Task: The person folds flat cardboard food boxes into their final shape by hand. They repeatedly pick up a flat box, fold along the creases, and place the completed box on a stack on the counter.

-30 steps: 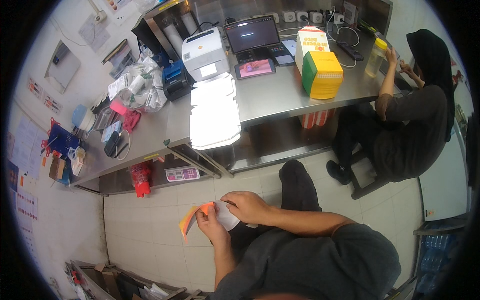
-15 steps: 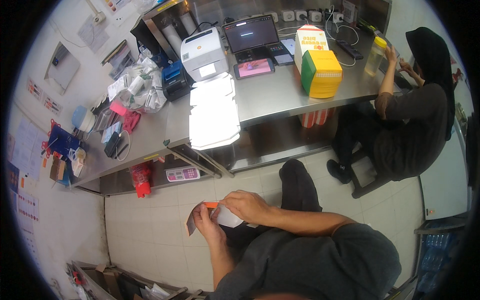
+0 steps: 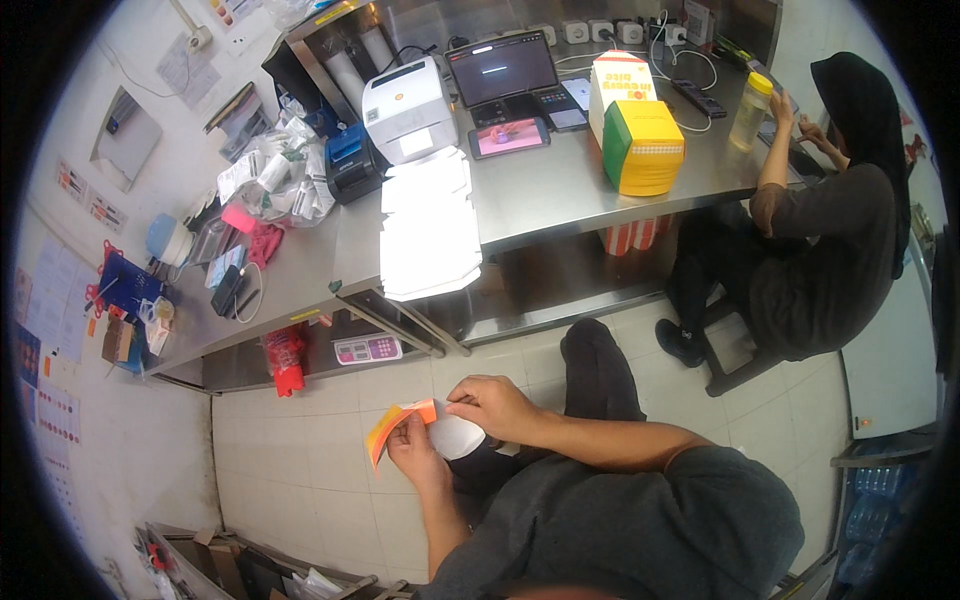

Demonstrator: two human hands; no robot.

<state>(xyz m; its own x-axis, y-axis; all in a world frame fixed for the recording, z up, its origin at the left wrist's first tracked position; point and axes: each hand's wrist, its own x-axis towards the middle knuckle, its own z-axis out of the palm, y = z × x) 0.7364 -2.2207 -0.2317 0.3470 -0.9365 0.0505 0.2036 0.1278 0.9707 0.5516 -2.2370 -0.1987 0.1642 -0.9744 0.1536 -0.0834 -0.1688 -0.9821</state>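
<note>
The orange card point(image 3: 392, 428) is now tilted flat-on, pinched by the left hand point(image 3: 418, 455) and right hand point(image 3: 492, 405); folding seems underway, needing a firm crease next.

Shop back room: steel counter point(image 3: 560, 200), label printer point(image 3: 408, 108), laptop point(image 3: 503, 72).

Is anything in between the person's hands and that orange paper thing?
No. Both the left hand and the right hand already pinch the folded orange paper piece directly, with nothing visible between them.
</note>
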